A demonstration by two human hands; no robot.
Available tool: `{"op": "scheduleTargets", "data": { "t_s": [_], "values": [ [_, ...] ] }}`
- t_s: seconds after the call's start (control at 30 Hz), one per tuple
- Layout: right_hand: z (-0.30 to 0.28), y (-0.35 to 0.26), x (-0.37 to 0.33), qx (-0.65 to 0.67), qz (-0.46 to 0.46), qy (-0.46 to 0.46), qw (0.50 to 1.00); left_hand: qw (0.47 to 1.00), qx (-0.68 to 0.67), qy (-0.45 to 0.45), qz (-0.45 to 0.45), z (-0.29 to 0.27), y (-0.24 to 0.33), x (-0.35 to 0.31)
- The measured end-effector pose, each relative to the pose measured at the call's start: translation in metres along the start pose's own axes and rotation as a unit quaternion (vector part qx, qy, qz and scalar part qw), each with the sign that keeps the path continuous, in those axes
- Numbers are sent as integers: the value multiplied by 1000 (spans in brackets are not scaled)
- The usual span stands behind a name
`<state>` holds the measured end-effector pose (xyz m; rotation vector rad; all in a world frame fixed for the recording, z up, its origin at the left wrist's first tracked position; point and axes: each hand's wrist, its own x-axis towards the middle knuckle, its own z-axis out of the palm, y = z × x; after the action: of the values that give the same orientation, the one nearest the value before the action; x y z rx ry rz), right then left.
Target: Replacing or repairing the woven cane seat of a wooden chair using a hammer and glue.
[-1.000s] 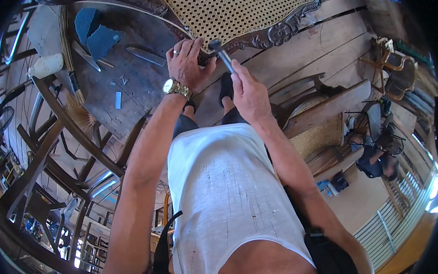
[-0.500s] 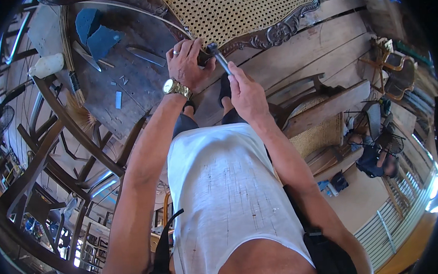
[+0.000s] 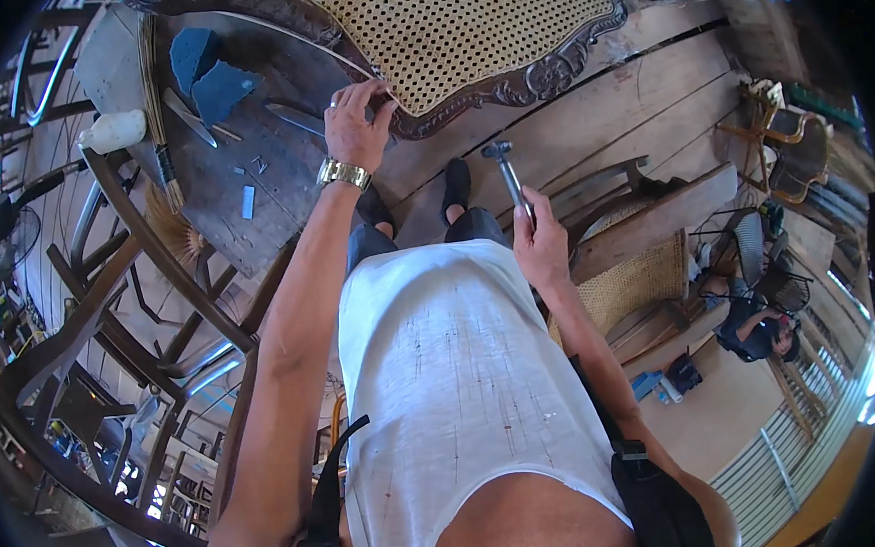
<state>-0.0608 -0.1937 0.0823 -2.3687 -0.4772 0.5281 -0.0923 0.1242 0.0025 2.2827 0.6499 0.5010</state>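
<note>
A carved dark wood chair frame with a woven cane panel (image 3: 463, 36) lies across the top of the view. My left hand (image 3: 357, 128), with a watch on its wrist, is at the frame's near left corner. Its fingers are bent and the thumb curves toward them; what they grip there is too small to make out. A thin pale strip (image 3: 278, 33) runs along the frame's left side to this hand. My right hand (image 3: 542, 242) grips a hammer (image 3: 508, 174) by its handle, in front of my body and apart from the frame. The hammer's head points up and away.
On the dark worktop (image 3: 221, 176) at left lie blue foam pieces (image 3: 210, 77), a knife (image 3: 296, 117), a stick brush (image 3: 161, 140) and a white bottle (image 3: 113, 132). Dark chair frames (image 3: 171, 260) crowd the left. Another cane piece (image 3: 633, 282) stands at right. A person (image 3: 757, 329) sits farther right.
My right hand has drawn the hammer back from the frame corner, down and to the right. My left hand stays at the corner, its fingers shifted slightly and the wrist turned.
</note>
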Motion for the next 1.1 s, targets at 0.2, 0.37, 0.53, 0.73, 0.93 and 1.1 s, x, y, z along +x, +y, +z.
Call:
{"op": "scheduleTargets", "data": {
  "t_s": [0.2, 0.37, 0.53, 0.73, 0.93, 1.1],
  "values": [
    [16, -13, -2, 48, 32, -21, 998, 987, 63, 125, -78, 7, 5, 2],
    [21, -24, 9, 75, 0, -35, 997, 972, -28, 89, -214, 6, 1, 8],
    [19, -17, 4, 63, -7, -32, 997, 990, 61, 56, -113, -6, 1, 17],
    [18, -1, -22, 55, 21, -8, 998, 922, -244, 50, -297, -3, -9, 31],
    [27, 15, -55, 51, 70, 26, 996, 863, -324, 29, -386, 1, -20, 46],
    [28, 4, -86, 44, 131, 63, 988, 798, -447, 91, -394, -4, -19, 52]
  ]
}}
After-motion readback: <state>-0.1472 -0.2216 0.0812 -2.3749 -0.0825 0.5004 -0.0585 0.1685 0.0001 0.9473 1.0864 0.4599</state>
